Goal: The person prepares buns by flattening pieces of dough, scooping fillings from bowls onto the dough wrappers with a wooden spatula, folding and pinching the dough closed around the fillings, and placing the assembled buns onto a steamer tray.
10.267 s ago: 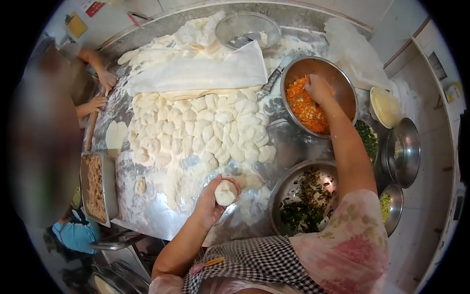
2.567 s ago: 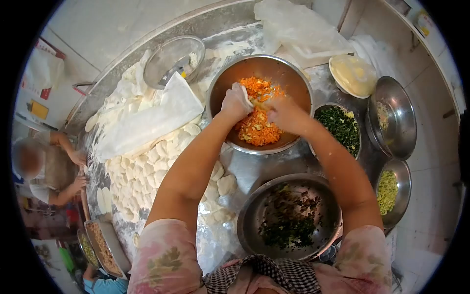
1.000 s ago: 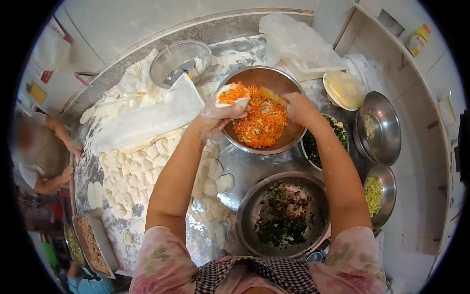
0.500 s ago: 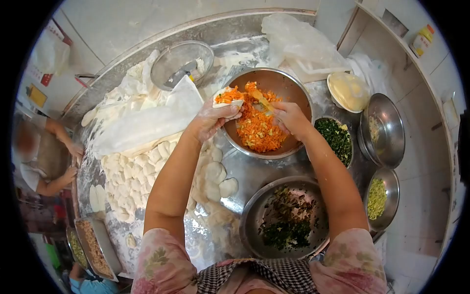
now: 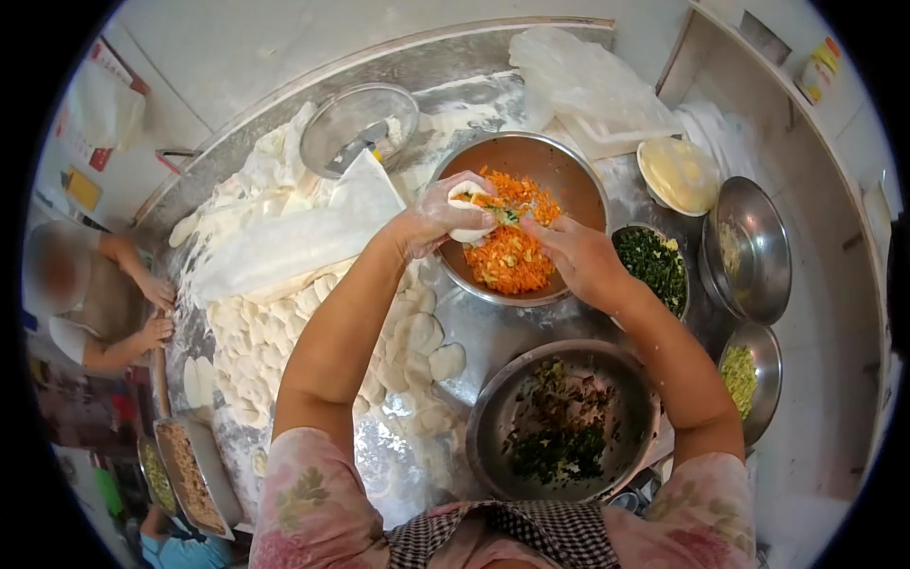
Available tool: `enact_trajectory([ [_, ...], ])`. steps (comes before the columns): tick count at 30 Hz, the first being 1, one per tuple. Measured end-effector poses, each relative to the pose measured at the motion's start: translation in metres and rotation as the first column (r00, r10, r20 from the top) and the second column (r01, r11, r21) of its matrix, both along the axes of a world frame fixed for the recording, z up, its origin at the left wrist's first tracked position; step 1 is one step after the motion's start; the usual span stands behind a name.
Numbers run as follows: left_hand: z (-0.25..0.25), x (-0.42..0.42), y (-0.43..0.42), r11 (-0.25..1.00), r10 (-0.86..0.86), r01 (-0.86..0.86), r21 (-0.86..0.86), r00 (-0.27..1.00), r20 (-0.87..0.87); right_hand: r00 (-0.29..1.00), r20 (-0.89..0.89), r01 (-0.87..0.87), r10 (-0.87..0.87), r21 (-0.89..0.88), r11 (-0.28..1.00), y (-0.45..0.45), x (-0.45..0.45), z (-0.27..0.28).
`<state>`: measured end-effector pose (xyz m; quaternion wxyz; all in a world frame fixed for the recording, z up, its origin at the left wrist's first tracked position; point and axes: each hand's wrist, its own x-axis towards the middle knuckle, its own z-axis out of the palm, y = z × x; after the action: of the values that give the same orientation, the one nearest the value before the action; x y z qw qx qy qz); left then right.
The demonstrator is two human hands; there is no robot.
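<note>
Over the left part of a steel bowl (image 5: 586, 180) my left hand (image 5: 431, 220) is closed round a white dough wrapper (image 5: 466, 211) with orange and green filling in its opening. To its right, above shredded orange filling (image 5: 517, 264), my right hand (image 5: 580, 256) points its fingers at the wrapper. A light-coloured tool was in it a moment ago; now its fingertips are partly hidden, and I cannot make out what they hold. Many pale dough pieces (image 5: 261, 346) lie on the floured table (image 5: 379, 474), left of the bowl.
A bowl of dark greens (image 5: 483, 446) stands near my body. Chopped greens (image 5: 654, 266), a yellow-filled bowl (image 5: 679, 175), steel bowls (image 5: 758, 247) and pale green bits (image 5: 737, 379) are at right. At left are a sieve (image 5: 360, 128), a cloth (image 5: 284, 247), a meat tray (image 5: 194, 474) and a co-worker (image 5: 104, 294).
The wrapper has folded more closely round its filling and tilted toward the right. My right hand has turned flatter, and its tool no longer shows clearly.
</note>
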<state>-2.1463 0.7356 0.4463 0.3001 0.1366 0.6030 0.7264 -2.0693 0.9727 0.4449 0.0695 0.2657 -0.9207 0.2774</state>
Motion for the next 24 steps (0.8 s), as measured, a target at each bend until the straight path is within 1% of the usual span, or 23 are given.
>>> enact_trajectory([
  [3, -0.002, 0.0, 0.003, 0.995, 0.009, -0.018, -0.098, 0.996, -0.092, 0.999, -0.003, -0.05, 0.05, 0.092, 0.995, 0.011, -0.011, 0.002],
  [5, -0.002, 0.001, 0.003, 0.98, 0.044, -0.069, -0.185, 0.99, -0.138, 0.985, 0.171, 0.003, 0.028, -0.181, 0.983, 0.022, -0.012, 0.009],
  [6, -0.01, -0.004, 0.001, 0.955, 0.057, -0.137, -0.263, 0.955, -0.29, 0.966, 0.256, 0.046, 0.037, -0.309, 0.95, 0.025, -0.012, 0.014],
  [7, -0.025, -0.014, -0.002, 0.921, 0.054, -0.213, -0.326, 0.898, -0.436, 0.929, 0.363, 0.11, 0.065, -0.44, 0.891, 0.022, -0.009, 0.017],
  [9, -0.035, -0.019, -0.002, 0.866, 0.052, -0.336, -0.369, 0.796, -0.602, 0.822, 0.544, 0.277, 0.168, -0.641, 0.716, 0.012, -0.001, 0.021],
  [10, -0.04, -0.021, -0.001, 0.852, 0.067, -0.375, -0.365, 0.77, -0.634, 0.892, 0.453, 0.227, -0.005, -0.436, 0.871, 0.015, -0.005, 0.008],
  [11, -0.038, -0.019, -0.001, 0.831, 0.06, -0.397, -0.39, 0.761, -0.647, 0.941, 0.306, 0.209, -0.145, -0.19, 0.959, 0.019, -0.015, -0.015],
  [12, -0.034, -0.016, -0.001, 0.809, 0.052, -0.418, -0.413, 0.751, -0.658, 0.964, 0.119, 0.229, -0.236, 0.07, 0.971, 0.016, -0.018, -0.019],
  [13, -0.029, -0.013, -0.003, 0.778, 0.025, -0.423, -0.464, 0.759, -0.651, 0.955, 0.194, 0.242, -0.222, -0.088, 0.966, 0.018, -0.017, -0.02],
  [14, -0.022, -0.011, -0.004, 0.743, 0.006, -0.434, -0.509, 0.766, -0.643, 0.946, 0.263, 0.254, -0.189, -0.239, 0.937, 0.015, -0.015, -0.007],
  [15, -0.019, -0.008, -0.005, 0.799, 0.101, -0.406, -0.443, 0.818, -0.567, 0.931, 0.336, 0.274, -0.144, -0.382, 0.883, 0.011, -0.012, -0.002],
  [17, -0.015, 0.002, 0.0, 0.888, 0.242, -0.356, -0.291, 0.9, -0.362, 0.927, 0.355, 0.208, -0.117, -0.229, 0.951, 0.005, -0.013, -0.006],
  [18, -0.011, 0.005, 0.001, 0.907, 0.255, -0.34, -0.249, 0.913, -0.318, 0.928, 0.357, 0.171, -0.109, -0.148, 0.974, 0.005, -0.015, -0.008],
  [19, -0.006, 0.01, 0.001, 0.923, 0.267, -0.328, -0.201, 0.923, -0.276, 0.957, 0.17, 0.224, -0.235, 0.08, 0.971, 0.008, -0.015, -0.016],
  [20, -0.002, 0.013, 0.0, 0.935, 0.28, -0.319, -0.152, 0.931, -0.235, 0.951, -0.046, 0.307, -0.307, 0.288, 0.907, 0.011, -0.014, -0.029],
  [21, 0.001, 0.017, 0.0, 0.944, 0.292, -0.32, -0.085, 0.926, -0.239, 0.909, -0.272, 0.412, -0.317, 0.456, 0.789, 0.01, -0.013, -0.029],
  [22, 0.002, 0.022, 0.0, 0.947, 0.308, -0.322, -0.02, 0.921, -0.239, 0.915, -0.271, 0.376, -0.3, 0.302, 0.876, 0.007, -0.013, -0.031],
  [23, 0.001, 0.03, 0.001, 0.946, 0.322, -0.322, 0.04, 0.918, -0.232, 0.922, -0.265, 0.326, -0.282, 0.138, 0.935, -0.002, -0.009, -0.028],
  [24, -0.001, 0.038, 0.003, 0.934, 0.354, -0.336, 0.121, 0.917, -0.185, 0.929, -0.258, 0.269, -0.267, -0.028, 0.963, -0.012, -0.002, -0.022],
])
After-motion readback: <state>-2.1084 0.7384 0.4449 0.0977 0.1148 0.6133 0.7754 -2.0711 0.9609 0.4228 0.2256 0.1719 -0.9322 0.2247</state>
